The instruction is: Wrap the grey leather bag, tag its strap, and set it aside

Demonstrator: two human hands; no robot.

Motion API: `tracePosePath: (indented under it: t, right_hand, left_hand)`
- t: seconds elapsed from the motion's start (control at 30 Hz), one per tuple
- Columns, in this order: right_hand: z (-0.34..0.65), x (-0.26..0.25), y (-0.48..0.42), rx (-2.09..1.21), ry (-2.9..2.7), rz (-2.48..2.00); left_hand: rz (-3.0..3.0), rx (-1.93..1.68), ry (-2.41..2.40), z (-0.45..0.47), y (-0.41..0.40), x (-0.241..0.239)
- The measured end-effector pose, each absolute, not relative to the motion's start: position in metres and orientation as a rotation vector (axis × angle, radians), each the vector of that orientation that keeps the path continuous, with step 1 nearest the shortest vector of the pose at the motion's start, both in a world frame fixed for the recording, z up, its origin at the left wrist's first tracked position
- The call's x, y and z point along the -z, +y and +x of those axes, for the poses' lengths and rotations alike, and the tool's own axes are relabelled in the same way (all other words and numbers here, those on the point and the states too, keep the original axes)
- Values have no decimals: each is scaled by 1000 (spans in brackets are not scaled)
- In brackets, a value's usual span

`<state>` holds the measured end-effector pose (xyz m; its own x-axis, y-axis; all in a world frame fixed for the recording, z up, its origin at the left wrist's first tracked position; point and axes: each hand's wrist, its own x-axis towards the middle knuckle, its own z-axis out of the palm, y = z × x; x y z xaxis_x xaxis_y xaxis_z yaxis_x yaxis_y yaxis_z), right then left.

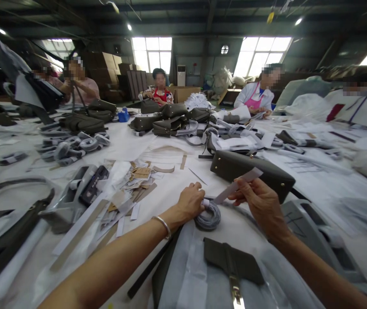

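Observation:
My left hand (190, 201), with a silvery bangle at its wrist, has curled fingers closed on the edge of a coiled strap (214, 222) in grey, filmy wrapping. A small white band sits across the coil's top. Between thumb and fingers, my right hand (262, 204) pinches a pale paper-like strip (227, 192), whose lower end is close to the coil. Whether the strip touches it I cannot tell. Nearer to me lies a dark olive bag with a flap (215, 253) and gold hardware, partly covered by clear plastic. Another olive handbag (251, 169) rests on its side just beyond my right hand.
Paper and card scraps (141, 174) are strewn left of centre. A grey tape dispenser (69, 201) stands at left, another grey dispenser-like object (318, 231) at right. Wrapped coils (70, 146) and handbags (170, 120) pile farther back. Several people sit across the table.

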<state>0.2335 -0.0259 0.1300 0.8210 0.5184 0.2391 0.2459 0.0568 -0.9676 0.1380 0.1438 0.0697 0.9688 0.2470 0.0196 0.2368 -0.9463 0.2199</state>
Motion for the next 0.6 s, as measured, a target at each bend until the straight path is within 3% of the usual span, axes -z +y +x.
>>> tracePosePath:
  t: [0.23,0.6]
  right_hand:
    - [216,-90,-32,-294,-1020,-1738]
    - [213,-59,-32,44,-1560,-1780]
  left_hand:
    - [2793,-128,486,143,144,-57]
    - [2694,-121,326,139,158,-48]
